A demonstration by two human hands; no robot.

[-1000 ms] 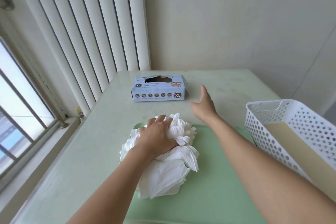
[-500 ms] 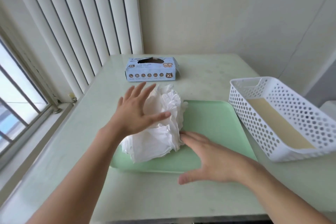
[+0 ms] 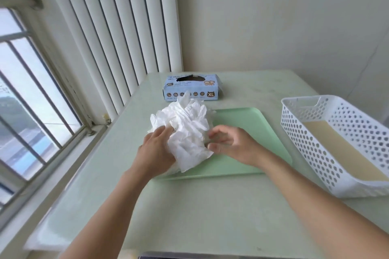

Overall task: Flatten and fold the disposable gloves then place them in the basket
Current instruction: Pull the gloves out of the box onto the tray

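Two bare forearms reach in from the near edge over a pale green desk [image 3: 200, 212]. The left hand [image 3: 156, 151] lies against the near left side of a crumpled heap of white disposable gloves [image 3: 187, 130]; its fingers [image 3: 162, 132] curl into the heap and grip it from that side. The right hand [image 3: 229, 143] meets the heap from the right, its fingers [image 3: 216, 133] bent and a little apart, the tips touching the white material; whether they actually pinch a glove cannot be told, as the tips are blurred against it. The thumb points toward the heap's lower right edge.

The heap sits on the left part of a light green tray [image 3: 252, 132] that lies flat on the desk, and spills slightly over the tray's left edge. A loose corner of the heap hangs toward the near side, between the two hands.

To the right of the tray, well apart from the heap, stands a white perforated plastic basket [image 3: 311, 153] with a cut-out handle at its far end; a beige sheet covers its floor, and no glove lies in it.

Beyond the heap, at the far side of the desk, rests a pale blue glove box [image 3: 192, 88] marked XL, with a dark oval opening on top. The heap's highest tip overlaps the box's front face in this view.

Farther left hang white vertical blinds [image 3: 117, 33], and beside them a barred window [image 3: 31, 94]. A plain cream wall [image 3: 273, 17] closes the far side.
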